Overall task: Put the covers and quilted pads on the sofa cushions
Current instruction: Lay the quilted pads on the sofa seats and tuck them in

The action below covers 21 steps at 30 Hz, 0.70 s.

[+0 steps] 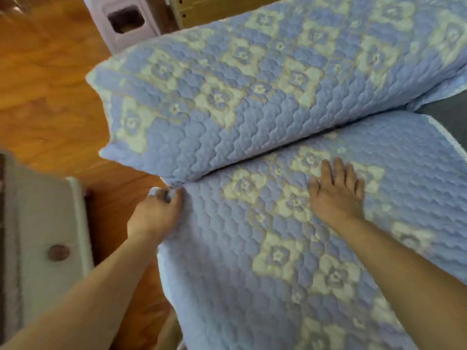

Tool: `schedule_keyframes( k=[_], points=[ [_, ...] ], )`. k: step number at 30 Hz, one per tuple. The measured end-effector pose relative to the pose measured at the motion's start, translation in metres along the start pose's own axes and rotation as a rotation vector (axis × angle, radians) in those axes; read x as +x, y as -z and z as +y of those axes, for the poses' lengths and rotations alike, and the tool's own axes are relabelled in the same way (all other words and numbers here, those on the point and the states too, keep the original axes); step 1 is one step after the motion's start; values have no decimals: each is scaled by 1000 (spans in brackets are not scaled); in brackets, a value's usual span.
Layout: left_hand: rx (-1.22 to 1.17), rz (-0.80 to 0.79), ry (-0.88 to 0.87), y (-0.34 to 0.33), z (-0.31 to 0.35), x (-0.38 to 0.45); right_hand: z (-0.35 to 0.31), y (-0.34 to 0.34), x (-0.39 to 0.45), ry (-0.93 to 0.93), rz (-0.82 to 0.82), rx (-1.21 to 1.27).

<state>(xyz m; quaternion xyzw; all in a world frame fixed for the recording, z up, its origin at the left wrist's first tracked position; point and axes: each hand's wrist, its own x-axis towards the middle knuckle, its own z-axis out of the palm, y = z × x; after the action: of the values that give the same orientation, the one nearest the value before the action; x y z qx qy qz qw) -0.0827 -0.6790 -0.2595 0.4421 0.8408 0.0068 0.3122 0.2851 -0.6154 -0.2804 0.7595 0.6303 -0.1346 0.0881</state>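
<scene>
Over wood floor (50,84), left grip (159,210) pinches quilted pad (240,274) edge; right grip (337,195) flat atop.

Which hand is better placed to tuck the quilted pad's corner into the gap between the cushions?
Left. The left hand already grips the quilted pad at its corner beside the gap, while the right hand lies flat mid-pad.

light: soft, even daylight | shadows: faint, dark line in the crease between pads | glare: none | blur: motion smear throughout | distortion: wide-angle bending at edges
</scene>
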Motion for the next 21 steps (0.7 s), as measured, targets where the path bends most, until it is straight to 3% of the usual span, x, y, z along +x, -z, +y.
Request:
schedule_keyframes(
  k=[2, 4, 7, 9, 10, 13, 15, 18, 21],
  points=[
    [-439, -185, 151, 12, -11, 24, -9, -4, -4, -53, 12, 46],
    [-624, -366, 253, 14, -15, 46, -12, -10, -4, -69, 68, 70],
    [-516, -645, 251, 11, -21, 81, -15, -19, -3, -74, 188, 44],
    [-463, -698, 165, 6, -32, 101, -23, -21, -2, -116, 205, 33],
    [-410, -652, 91, 2, -37, 110, -27, -23, -2, -146, 223, 36],
    [-71, -266, -97, -12, -47, 130, -40, -25, -3, -223, 241, 42],
    [16, -108, -35, -12, -48, 130, -44, -23, -7, -262, 207, 44],
    [-165, -6, 163, -4, -50, 96, -56, -17, -38, -266, 230, 139],
    [-442, 47, 169, 10, -66, 16, -76, -23, -115, -172, 256, 259]
  ],
)
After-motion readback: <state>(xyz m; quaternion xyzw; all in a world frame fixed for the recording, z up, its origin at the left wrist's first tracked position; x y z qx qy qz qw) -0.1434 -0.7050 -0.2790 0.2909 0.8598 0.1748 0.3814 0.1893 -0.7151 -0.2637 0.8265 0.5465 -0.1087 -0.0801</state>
